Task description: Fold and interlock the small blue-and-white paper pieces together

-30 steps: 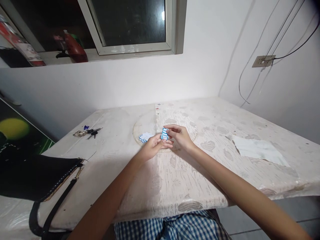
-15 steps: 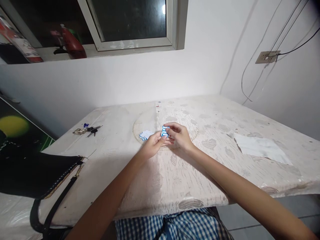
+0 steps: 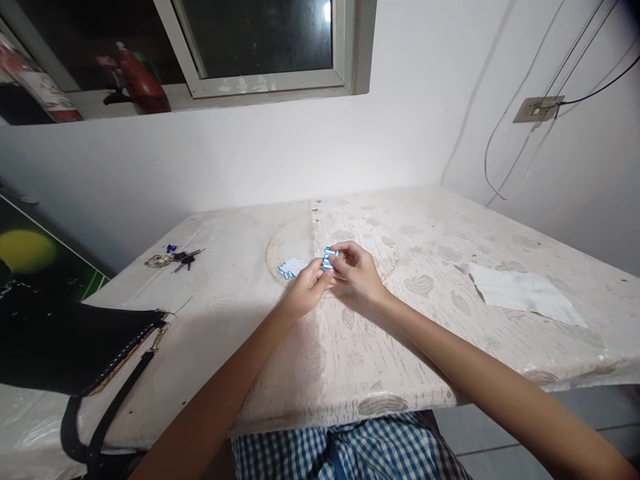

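Several small white labels with blue borders (image 3: 329, 259) are held between my two hands, above the middle of the table. My left hand (image 3: 307, 288) grips them from below and the left, its thumb near their lower edge. My right hand (image 3: 357, 269) pinches the same labels from the right, thumb and fingers closed on their upper part. Just left of my hands, a small pile of similar white and blue labels (image 3: 293, 268) lies on the table. What is printed on them is too small to read.
On the left lie keys (image 3: 187, 258) and a black bag (image 3: 75, 347) with a strap. A white cloth or paper piece (image 3: 525, 293) is at the right. The table (image 3: 400, 360) has a patterned cover under clear plastic and meets the wall behind.
My hands stay almost in place, with the right fingers shifting slightly on the labels. The whole view has tilted a little.
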The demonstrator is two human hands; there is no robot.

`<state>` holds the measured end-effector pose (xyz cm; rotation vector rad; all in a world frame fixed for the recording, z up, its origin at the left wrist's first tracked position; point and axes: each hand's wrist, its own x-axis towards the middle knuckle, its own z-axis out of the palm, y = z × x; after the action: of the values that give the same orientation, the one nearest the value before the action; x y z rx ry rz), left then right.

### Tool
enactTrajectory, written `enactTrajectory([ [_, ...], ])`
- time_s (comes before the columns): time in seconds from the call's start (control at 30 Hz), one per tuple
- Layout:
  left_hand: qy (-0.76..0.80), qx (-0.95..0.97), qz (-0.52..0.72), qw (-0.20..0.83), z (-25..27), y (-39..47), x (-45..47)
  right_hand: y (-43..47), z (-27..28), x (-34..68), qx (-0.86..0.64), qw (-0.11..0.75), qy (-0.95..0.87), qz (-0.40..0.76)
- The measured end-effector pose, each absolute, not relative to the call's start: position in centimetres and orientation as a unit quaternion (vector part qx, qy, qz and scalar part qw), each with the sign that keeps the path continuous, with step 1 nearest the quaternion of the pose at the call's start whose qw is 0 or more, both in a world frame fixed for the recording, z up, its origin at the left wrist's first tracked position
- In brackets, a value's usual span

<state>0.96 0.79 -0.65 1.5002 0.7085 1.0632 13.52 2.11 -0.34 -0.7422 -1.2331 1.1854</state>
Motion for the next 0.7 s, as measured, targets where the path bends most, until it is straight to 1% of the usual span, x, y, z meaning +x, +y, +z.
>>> enactTrajectory([
  [0.33,0.314,0.638,0.445,0.544,-0.51,0.62,0.90,2.07,-0.48,13.47,-0.309,0.600,-0.532,0.511],
  [0.53,0.350,0.617,0.452,0.541,-0.17,0.56,1.01,1.74,-0.23,13.41,-0.288,0.626,-0.559,0.462],
  [0.63,0.358,0.620,0.449,0.534,-0.10,0.58,0.97,1.77,0.10,13.60,-0.283,0.621,-0.553,0.478],
  [0.7,0.363,0.620,0.447,0.532,-0.05,0.57,0.86,1.94,0.43,13.93,-0.291,0.603,-0.554,0.495],
])
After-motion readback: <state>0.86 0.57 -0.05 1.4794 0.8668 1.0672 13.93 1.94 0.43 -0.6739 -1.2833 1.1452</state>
